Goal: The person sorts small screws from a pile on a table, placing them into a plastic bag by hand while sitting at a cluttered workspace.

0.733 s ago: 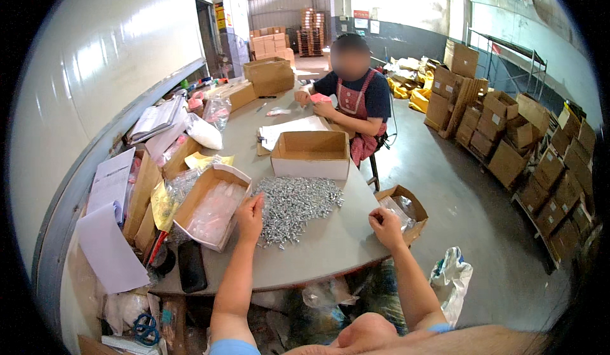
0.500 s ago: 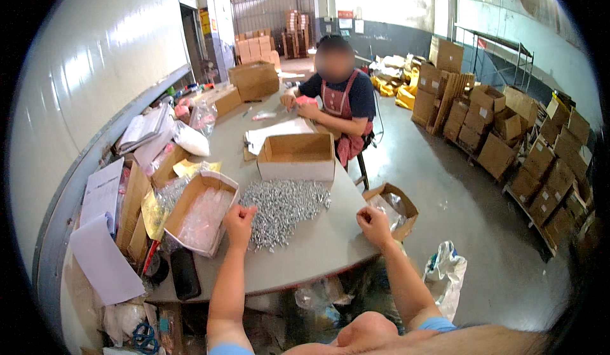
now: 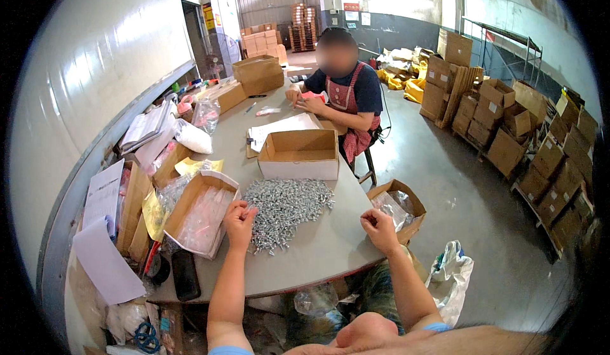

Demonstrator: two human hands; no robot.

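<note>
A heap of small silver screws or similar metal fasteners [image 3: 289, 206] lies loose on the grey table [image 3: 305, 260] before me. Beside its left edge is my left hand [image 3: 239, 225], fingers curled together, close to a white-sided carton [image 3: 219, 244] of clear plastic bags [image 3: 204, 218]. Over the table's right edge hangs my right hand [image 3: 380, 231], its fingers also drawn in, next to an open brown box [image 3: 416, 221] with clear plastic bags inside. Whatever either hand may pinch is too small or hidden to name. An open, shallow carton [image 3: 298, 169] stands behind the heap.
Across the table a seated person in a checked apron [image 3: 346, 94] handles something pink. Papers [image 3: 105, 260], a black phone [image 3: 185, 275] and packets crowd the left side. A white sack [image 3: 451, 279] stands at lower right; stacked cardboard boxes [image 3: 492, 110] line the right.
The view has shifted slightly, moving most of the scene a little to the right. Both hands keep nearly the same places and closed shapes.
</note>
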